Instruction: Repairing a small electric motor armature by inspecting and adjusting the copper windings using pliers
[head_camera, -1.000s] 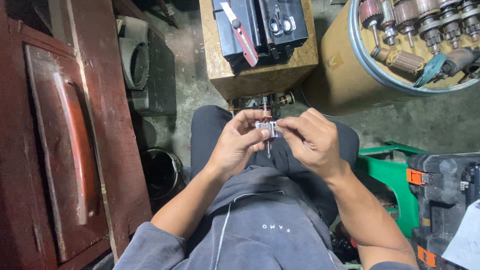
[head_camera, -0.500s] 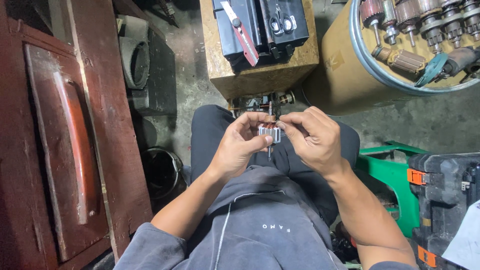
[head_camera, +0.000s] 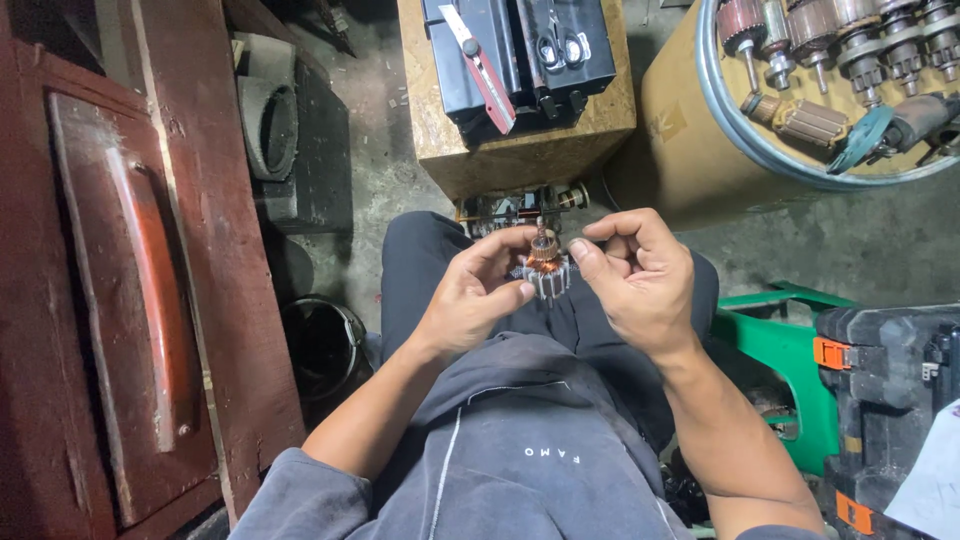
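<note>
Armature (head_camera: 545, 268) tilted upright since earlier (copper windings, ribbed steel core); both hands pinch it: left (head_camera: 470, 300), right (head_camera: 635, 285).

Both forearms reach forward from the lap, bare below pushed-up grey sleeves, and meet at mid-body. The left hand (head_camera: 470, 300) curls palm inward, thumb and fingers (head_camera: 515, 292) pinching together. The right hand (head_camera: 640, 285) faces it, knuckles up, fingers bent and thumb tip pressed toward the left.
</note>
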